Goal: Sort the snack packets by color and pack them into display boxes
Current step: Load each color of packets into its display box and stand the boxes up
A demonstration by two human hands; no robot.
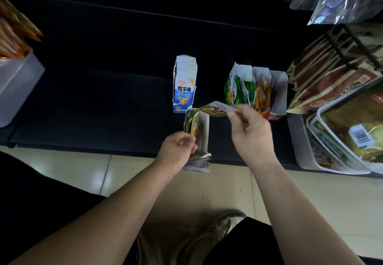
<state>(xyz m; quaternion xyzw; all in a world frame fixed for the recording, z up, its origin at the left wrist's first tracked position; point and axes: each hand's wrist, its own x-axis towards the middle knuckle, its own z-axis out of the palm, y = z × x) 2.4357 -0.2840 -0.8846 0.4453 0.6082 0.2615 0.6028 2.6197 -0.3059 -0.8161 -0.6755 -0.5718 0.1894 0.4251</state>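
Our right hand point(248, 129) pinches an olive-yellow packet point(214, 109) just above the open display box point(204, 132). Our left hand point(178, 146) grips this box at the shelf point(103, 109) edge. If that grip slackens, the overhanging box may tip floorward.

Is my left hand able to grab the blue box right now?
Probably not yet. The left hand grips the near box of yellowish packets, so it is occupied. The blue box stands just beyond it with bare tabletop between, so the way looks open once that hand lets go.
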